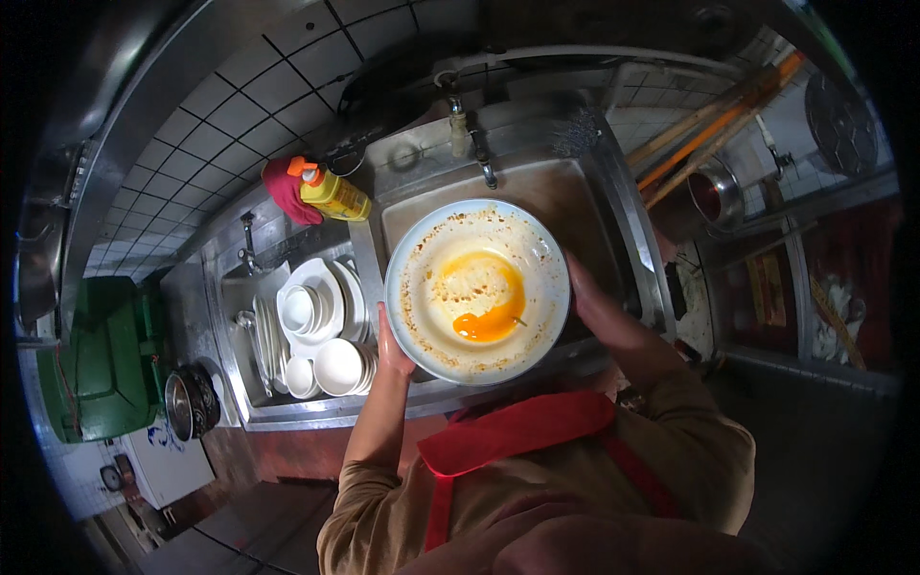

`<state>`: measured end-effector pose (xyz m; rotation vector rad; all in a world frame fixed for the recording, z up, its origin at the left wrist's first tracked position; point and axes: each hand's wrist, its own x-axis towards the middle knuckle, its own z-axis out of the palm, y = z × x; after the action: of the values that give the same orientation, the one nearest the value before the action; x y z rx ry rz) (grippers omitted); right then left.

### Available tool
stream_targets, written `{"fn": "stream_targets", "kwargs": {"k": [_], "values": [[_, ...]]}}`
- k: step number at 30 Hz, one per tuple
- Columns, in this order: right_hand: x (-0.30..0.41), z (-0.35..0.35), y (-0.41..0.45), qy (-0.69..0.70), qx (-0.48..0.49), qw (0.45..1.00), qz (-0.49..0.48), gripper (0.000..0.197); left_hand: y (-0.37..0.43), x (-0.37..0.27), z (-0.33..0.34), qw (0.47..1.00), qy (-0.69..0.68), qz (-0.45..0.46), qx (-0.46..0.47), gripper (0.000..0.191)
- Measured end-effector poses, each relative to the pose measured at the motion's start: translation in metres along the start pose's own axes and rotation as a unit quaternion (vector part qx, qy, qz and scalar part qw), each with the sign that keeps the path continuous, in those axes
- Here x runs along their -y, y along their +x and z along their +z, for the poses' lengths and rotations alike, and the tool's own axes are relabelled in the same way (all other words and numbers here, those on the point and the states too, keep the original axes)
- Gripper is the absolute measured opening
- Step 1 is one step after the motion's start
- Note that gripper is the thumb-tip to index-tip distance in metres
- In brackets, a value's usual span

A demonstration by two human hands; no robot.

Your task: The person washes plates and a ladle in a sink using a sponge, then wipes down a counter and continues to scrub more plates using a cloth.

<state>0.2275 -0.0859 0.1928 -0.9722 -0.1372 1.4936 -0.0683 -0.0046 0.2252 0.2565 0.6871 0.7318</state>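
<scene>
Between my hands is a large round white dish (478,291) with a pool of orange-yellow liquid at its centre and brown bits around its inner wall. My left hand (394,345) grips its lower left edge, the fingers partly hidden beneath. At the right edge is my right hand (583,287), mostly hidden by the rim. The dish is over a stainless steel sink basin (575,194), under a tap (489,172). In the basin to the left stand white plates (309,277) and stacked white bowls (338,366).
A yellow pump bottle (338,198) and a dark red cloth (287,190) sit behind the left basin. Spoons (246,320) lie at its left side. Farther left are a green lidded bin (108,359) and a metal pot (188,406). Long poles (690,147) lean at the right.
</scene>
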Motion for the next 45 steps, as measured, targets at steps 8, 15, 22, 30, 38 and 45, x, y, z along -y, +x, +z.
{"fn": "stream_targets", "kwargs": {"k": [8, 15, 22, 30, 38, 45], "values": [[0.008, -0.020, 0.040, -0.023, -0.021, 0.999, 0.031, 0.043, 0.044, 0.017, -0.001, 0.999, 0.007, 0.009, -0.045, 0.061], [-0.012, -0.065, 0.082, 0.025, -0.075, 0.994, 0.072, 0.041, 0.083, 0.028, -0.018, 0.996, 0.015, 0.004, -0.093, 0.062], [-0.019, -0.077, 0.114, -0.010, -0.124, 0.987, 0.103, 0.042, 0.115, 0.033, -0.027, 0.993, 0.024, 0.002, -0.115, 0.062], [-0.023, -0.079, 0.127, 0.001, -0.144, 0.984, 0.107, 0.043, 0.138, 0.033, -0.033, 0.991, 0.029, -0.015, -0.129, 0.060], [-0.025, -0.092, 0.142, 0.011, -0.177, 0.978, 0.107, 0.041, 0.166, 0.037, -0.043, 0.990, 0.040, -0.029, -0.130, 0.061], [-0.025, -0.086, 0.150, 0.014, -0.165, 0.983, 0.075, 0.040, 0.179, 0.038, -0.045, 0.989, 0.031, -0.046, -0.137, 0.060]]}}
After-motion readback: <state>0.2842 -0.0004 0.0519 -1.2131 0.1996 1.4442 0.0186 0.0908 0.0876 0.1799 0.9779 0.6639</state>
